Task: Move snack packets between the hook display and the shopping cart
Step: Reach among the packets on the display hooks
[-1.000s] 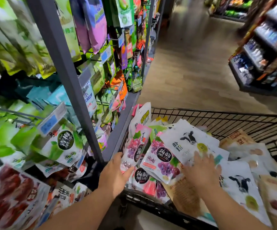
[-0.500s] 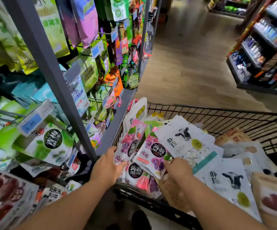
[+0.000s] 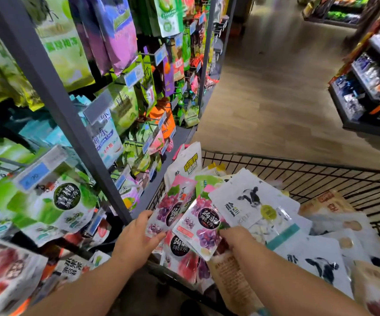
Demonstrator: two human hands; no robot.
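Two grape jelly packets carry a black round label with white Chinese characters, of which 果冻 can be read on the nearer one; the rest is too blurred to make out. The left hand [image 3: 136,238] pinches the lower corner of one grape packet [image 3: 169,212], thumb on its face and fingers behind it, so the pouch stands tilted above the cart's near left corner. The right hand [image 3: 236,236] is closed on the lower right edge of the second grape packet [image 3: 201,226], a glossy white pouch printed with purple grapes and a red strip, which lies just beside the first and overlaps it slightly. Behind it rests a white packet with a black-and-white cow [image 3: 252,201] and a lime-green dot. All lie heaped in the wire shopping cart [image 3: 321,176]. On the hook display [image 3: 54,87] to the left, a green pouch [image 3: 63,201] reads 青梅果冻.
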